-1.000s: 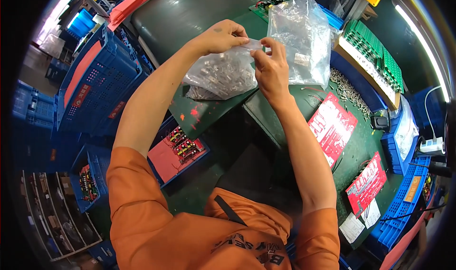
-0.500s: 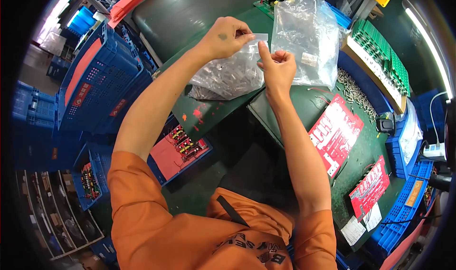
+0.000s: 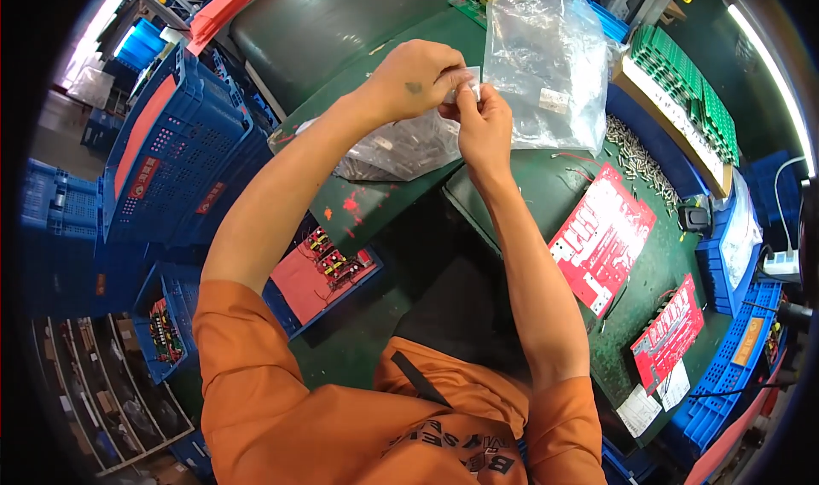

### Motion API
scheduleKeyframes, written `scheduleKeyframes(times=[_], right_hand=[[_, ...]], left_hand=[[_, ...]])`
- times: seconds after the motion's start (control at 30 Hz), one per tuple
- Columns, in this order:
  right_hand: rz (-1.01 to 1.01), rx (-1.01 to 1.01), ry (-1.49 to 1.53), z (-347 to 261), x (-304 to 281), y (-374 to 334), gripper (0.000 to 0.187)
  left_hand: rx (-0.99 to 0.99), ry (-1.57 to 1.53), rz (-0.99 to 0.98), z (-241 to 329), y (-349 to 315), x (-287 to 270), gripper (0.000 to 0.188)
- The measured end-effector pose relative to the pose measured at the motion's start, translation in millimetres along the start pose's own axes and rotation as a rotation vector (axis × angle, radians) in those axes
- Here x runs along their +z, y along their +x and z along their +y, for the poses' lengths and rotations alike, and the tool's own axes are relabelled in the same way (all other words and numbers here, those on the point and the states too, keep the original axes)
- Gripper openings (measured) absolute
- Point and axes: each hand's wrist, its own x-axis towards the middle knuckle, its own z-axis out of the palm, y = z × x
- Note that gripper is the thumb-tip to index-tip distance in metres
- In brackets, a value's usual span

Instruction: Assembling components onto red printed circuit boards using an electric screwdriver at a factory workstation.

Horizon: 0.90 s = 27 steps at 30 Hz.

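Note:
Both of my hands meet at the top edge of a clear plastic bag (image 3: 401, 154) full of small pale pieces, which rests on the green tabletop. My left hand (image 3: 416, 80) pinches the gathered edge from the left. Close against it, my right hand (image 3: 485, 128) pinches the same edge with thumb and fingers. A whitish bit of the plastic shows between the fingertips; much of the bag lies hidden beneath my left hand and wrist. Just right of my hands lies a larger clear plastic bag (image 3: 533, 67) with a small white label.
Two red circuit boards (image 3: 603, 238) (image 3: 668, 336) lie on the right, near a heap of small metal pins (image 3: 638, 165). Green boards (image 3: 682, 88) stand in a rack behind. A blue crate (image 3: 175, 152) stands left; a blue tray (image 3: 341, 284) with boards sits lower.
My hands have drawn together at the bag's top edge, bunching plastic that was stretched flat between them. My right hand moved left and slightly nearer; my left moved slightly right and nearer.

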Motion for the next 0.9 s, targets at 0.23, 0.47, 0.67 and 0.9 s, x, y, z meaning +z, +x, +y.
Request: scheduleKeyframes(times=[0.23, 0.47, 0.67, 0.9], right_hand=[[-0.084, -0.099, 0.123, 15, -3, 7, 0.023], [-0.042, 0.01, 0.51, 31, 6, -5, 0.02], [-0.1, 0.083, 0.554, 20, 4, -1, 0.018], [-0.06, 0.11, 0.383, 14, -8, 7, 0.023]], left_hand=[[-0.205, -0.159, 0.197, 7, 0, 15, 0.019], [-0.344, -0.113, 0.275, -13, 7, 19, 0.024], [-0.297, -0.264, 0.132, -24, 6, 4, 0.023], [-0.229, -0.342, -0.039, -28, -5, -17, 0.027]])
